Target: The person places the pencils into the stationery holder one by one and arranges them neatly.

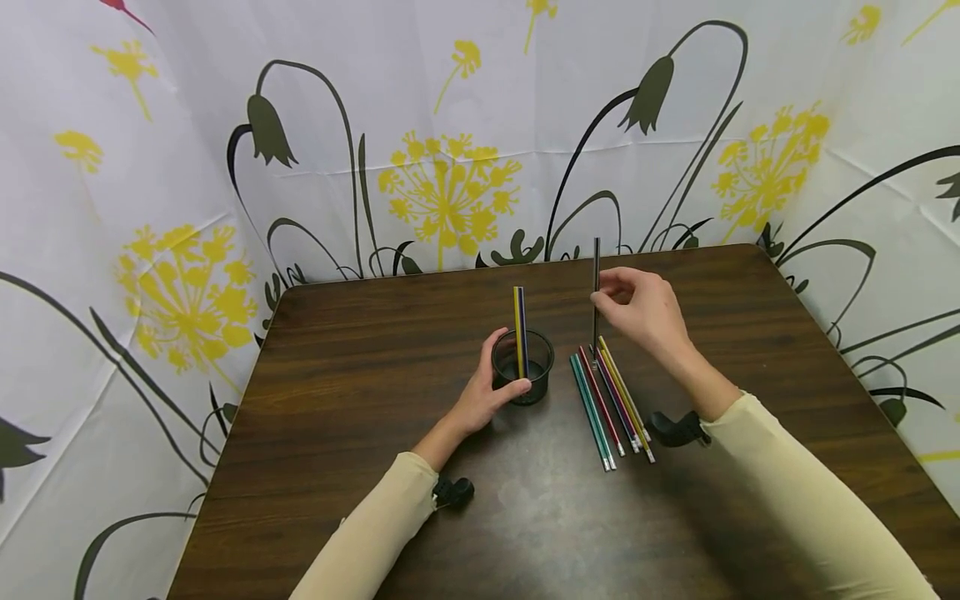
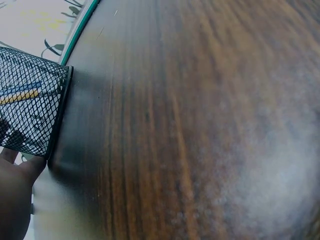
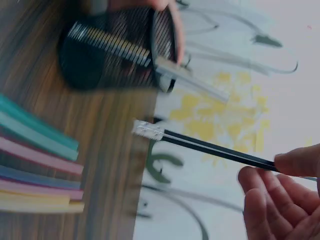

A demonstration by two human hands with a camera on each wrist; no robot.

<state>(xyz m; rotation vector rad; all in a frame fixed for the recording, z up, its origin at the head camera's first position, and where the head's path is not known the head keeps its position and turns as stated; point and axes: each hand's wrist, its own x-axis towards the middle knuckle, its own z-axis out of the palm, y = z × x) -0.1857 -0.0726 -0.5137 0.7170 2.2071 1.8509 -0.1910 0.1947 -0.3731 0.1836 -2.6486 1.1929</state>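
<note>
My left hand [image 1: 477,402] grips a black mesh pencil cup [image 1: 536,388] by its near left side, fingers and thumb round it. A yellow pencil [image 1: 517,321] and a dark blue pencil [image 1: 524,321] stand in the cup. To the right, my right hand [image 1: 647,310] pinches a black pencil [image 1: 596,267] between thumb and fingers, held nearly upright above the table. Its white eraser end [image 3: 148,129] points down in the right wrist view. Below it lie several loose pencils [image 1: 591,408] in teal, red, purple and yellow, side by side.
The dark wooden table [image 1: 337,375] carries all of this. Behind its far edge hangs a white curtain [image 1: 495,100] printed with flowers. Black wrist cameras sit on both cuffs, the right one [image 1: 675,428] close to the loose pencils.
</note>
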